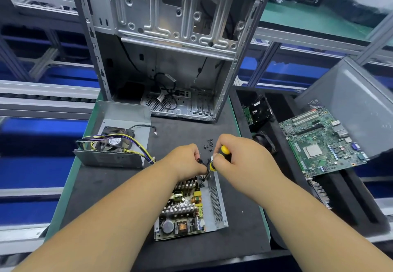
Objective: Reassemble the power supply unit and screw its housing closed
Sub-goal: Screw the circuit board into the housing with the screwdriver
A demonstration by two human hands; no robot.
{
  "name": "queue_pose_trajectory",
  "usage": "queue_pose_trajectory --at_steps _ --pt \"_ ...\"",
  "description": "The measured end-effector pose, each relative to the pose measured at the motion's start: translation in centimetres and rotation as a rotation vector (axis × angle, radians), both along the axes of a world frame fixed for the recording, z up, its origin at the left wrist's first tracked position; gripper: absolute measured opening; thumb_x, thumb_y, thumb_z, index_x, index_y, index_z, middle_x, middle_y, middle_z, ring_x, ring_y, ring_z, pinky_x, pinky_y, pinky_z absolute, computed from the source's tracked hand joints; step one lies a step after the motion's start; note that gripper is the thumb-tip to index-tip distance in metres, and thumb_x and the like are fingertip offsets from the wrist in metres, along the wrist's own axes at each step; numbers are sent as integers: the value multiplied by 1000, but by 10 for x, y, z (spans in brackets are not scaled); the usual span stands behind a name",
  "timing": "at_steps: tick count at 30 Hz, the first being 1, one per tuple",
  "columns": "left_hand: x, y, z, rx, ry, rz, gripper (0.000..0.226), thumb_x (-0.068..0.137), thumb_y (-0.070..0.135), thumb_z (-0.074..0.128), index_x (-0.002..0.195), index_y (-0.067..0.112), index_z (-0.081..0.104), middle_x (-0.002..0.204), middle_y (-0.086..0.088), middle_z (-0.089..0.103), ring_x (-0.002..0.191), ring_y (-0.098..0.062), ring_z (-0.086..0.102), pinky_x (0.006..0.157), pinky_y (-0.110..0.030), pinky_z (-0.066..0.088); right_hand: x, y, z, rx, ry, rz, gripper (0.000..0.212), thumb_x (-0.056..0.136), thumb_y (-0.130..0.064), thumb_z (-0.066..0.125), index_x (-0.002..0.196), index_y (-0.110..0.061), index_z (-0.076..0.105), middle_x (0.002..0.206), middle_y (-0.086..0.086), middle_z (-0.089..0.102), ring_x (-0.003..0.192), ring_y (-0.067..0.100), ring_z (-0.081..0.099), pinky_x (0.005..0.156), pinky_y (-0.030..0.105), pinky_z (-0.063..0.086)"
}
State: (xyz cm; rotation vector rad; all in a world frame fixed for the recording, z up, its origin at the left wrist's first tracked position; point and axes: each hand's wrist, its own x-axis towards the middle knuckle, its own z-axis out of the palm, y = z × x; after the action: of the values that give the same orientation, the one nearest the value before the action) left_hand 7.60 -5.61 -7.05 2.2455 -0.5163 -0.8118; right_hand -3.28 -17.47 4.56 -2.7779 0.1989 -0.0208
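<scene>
Head view, board: one PSU board [180, 212] sits in its open tray [217, 203] on the desk [106, 186], nearest the viewer.
Right grip: right hand [240, 156] wraps one yellow-black screwdriver [221, 159], tip down at the tray's far corner.
Left grip: left hand [187, 161] pinches something small and black beside the tip; what it is I cannot tell.
Risk: the tip may slip onto the board if tilted.
Screws: about eight loose screws [208, 144] just beyond the hands.
Cover: one cover [119, 144] with fan lies left, not yet fitted.
Far: one case [170, 48].
</scene>
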Motion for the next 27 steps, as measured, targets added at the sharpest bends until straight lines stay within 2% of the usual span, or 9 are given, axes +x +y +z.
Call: queue_pose_trajectory --at_steps 5,10,14,21,24,27 --pt "1 -1 1 29 -39 -40 30 70 37 72 88 23 53 89 -1 65 80 -21 58 71 -34 50 5 0 -7 -36 19 8 8 88 -34 52 85 -26 53 71 -2 55 69 16 52 57 32 41" --pt "1 -2 2 30 -39 -59 27 72 33 70 89 22 52 89 -2 66 84 -23 61 72 -35 50 8 -1 -13 -45 41 15 10 89 -36 52 85 -27 52 71 -3 55 69 16 51 53 30 36" --pt "0 -1 3 11 -32 -54 27 74 33 70 90 21 51 86 -1 63 74 -18 53 65 -32 43 8 -2 -15 -40 50 15 9 90 -35 52 87 -27 52 71 -3 55 70 18 52 55 31 39" --pt "0 -1 4 9 -34 -60 29 75 33 71 91 20 50 84 0 60 72 -18 50 65 -33 43 6 -2 -15 -47 46 22 8 89 -35 52 87 -27 53 69 -3 55 68 16 52 53 30 37" --pt "0 -2 6 18 -42 -72 29 76 32 70 92 19 51 86 -1 62 76 -20 53 69 -34 46 7 -3 -15 -53 43 19 9 89 -36 52 87 -27 53 70 -3 55 69 17 52 53 30 36" --pt "-1 -2 6 27 -42 -90 29 77 33 71 92 19 50 93 -4 64 87 -25 59 76 -38 50 7 -3 -15 -60 41 22 9 89 -36 52 88 -27 53 69 -2 54 68 16 51 52 30 36"
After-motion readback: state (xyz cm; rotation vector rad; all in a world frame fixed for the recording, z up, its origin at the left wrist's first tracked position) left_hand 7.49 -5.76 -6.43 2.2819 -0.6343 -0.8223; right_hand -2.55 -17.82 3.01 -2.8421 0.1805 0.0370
